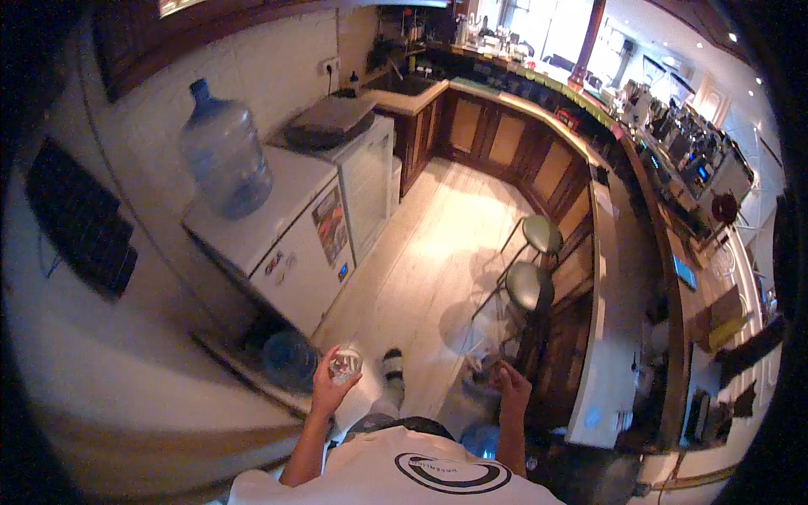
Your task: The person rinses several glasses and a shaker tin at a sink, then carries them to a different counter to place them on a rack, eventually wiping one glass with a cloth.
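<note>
My left hand (331, 386) holds a small clear glass (345, 363) by its sides, low in the picture left of my foot. My right hand (512, 382) is raised at the lower right with its fingers bent together. Something dark and blurred is at its fingertips; whether the hand grips it I cannot tell. Between the hands are the wooden floor and my shoe (393, 365).
A large blue water bottle (230, 161) stands on a white fridge (303, 259) at left. Two round stools (530, 285) stand before the curved counter cabinets (505, 140). A coffee machine (685, 151) is on the right counter; another blue bottle (287, 360) is low at left.
</note>
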The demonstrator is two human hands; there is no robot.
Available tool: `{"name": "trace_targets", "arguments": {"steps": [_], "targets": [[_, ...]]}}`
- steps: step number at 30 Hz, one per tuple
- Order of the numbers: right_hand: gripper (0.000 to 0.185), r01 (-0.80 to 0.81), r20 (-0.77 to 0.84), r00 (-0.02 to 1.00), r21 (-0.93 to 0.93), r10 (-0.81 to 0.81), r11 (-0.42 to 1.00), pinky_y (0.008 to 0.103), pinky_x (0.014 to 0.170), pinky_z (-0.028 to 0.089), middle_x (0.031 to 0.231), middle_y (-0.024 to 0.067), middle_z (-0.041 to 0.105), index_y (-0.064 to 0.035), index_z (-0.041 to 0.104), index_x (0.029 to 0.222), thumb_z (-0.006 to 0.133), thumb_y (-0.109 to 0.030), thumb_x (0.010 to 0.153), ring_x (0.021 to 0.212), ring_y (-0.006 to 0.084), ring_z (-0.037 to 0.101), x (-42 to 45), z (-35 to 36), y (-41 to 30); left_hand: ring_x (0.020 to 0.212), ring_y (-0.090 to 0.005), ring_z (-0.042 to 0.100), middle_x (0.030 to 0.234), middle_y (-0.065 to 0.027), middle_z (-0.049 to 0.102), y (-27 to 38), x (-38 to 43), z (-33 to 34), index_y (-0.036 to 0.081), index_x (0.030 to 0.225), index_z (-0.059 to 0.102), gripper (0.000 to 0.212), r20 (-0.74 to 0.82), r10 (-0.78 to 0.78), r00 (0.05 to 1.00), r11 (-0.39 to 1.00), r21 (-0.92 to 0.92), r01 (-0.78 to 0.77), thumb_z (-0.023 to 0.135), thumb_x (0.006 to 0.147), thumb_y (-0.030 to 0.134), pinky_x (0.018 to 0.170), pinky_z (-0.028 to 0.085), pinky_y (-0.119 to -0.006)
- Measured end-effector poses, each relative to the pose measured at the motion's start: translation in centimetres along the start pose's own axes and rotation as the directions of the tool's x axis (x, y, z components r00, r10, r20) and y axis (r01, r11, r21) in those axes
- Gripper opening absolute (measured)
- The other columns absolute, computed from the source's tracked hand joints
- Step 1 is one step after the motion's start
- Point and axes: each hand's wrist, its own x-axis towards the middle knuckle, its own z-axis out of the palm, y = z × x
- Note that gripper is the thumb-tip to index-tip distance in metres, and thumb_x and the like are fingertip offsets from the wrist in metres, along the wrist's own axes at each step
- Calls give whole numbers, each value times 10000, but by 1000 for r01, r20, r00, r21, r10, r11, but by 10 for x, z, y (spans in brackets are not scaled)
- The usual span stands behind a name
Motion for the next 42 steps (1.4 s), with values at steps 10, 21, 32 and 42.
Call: {"name": "trace_targets", "arguments": {"steps": [10,21,32,42], "targets": [[256,42,-315,949,70,-18,997,280,581,550,909,76,717,2,697,1123,643,-163,935,696,139,653,253,43,-20,1057,-214,620,1251,-103,568,64,335,158,87,1457,389,864,221,204,954,956,-257,-145,863,738,154,907,534,-367],[257,-73,-461,881,90,107,993,259,527,510,908,85,720,17,691,1083,678,-186,926,646,127,634,545,97,54,1065,-235,645,1224,-139,597,94,638,330,70,1491,309,946,379,252,890,962,-195,-189,870,737,174,932,535,-371],[219,244,56,968,-16,-243,970,248,650,512,927,87,707,34,679,1088,629,-134,956,713,122,631,980,261,-159,948,-199,647,1194,-76,610,59,911,356,73,1279,448,511,-303,-267,915,719,-695,-20,742,871,163,883,545,-350],[272,-236,182,967,405,175,883,268,593,509,977,136,714,8,640,1142,626,-198,965,612,144,620,1192,459,-125,856,-146,652,1163,-70,654,40,1176,421,120,1208,525,356,-248,-362,899,528,-849,-21,665,944,312,671,565,-306]]}}
